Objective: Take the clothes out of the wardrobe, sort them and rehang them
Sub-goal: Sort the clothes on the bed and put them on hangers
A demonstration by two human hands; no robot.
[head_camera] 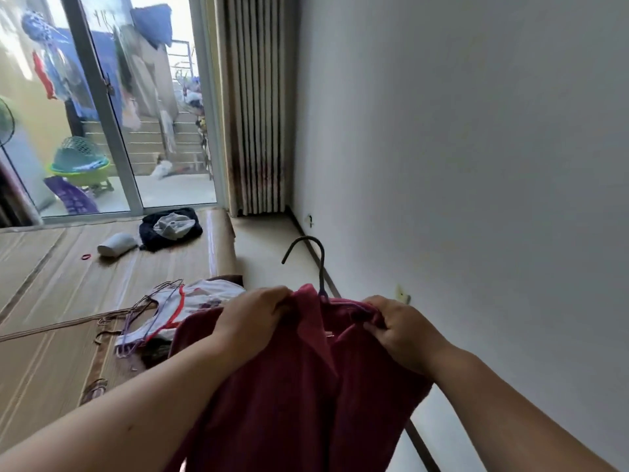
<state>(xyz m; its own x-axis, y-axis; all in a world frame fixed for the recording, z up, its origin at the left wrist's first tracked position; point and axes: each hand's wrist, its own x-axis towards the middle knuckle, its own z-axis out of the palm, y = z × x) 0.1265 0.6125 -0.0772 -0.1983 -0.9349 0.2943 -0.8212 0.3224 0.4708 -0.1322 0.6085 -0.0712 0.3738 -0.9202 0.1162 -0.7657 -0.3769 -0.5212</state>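
A dark red garment (299, 386) hangs in front of me on a hanger whose dark hook (315, 253) sticks up above the collar. My left hand (252, 318) grips the garment's left shoulder. My right hand (401, 332) pinches the right shoulder, where a purple arm of the hanger shows. On the mat to the left lies a white garment with red trim (190, 308) among several wire hangers (149, 311). A dark pile of clothes with a grey piece on top (170, 228) lies farther back on the mat.
A woven bamboo mat (61, 301) covers a low bed at left. On it are a white bottle (115, 245) and a red hair tie (86, 256). A white wall (476, 165) is close at right, a curtain (255, 103) and glass doors (102, 97) behind.
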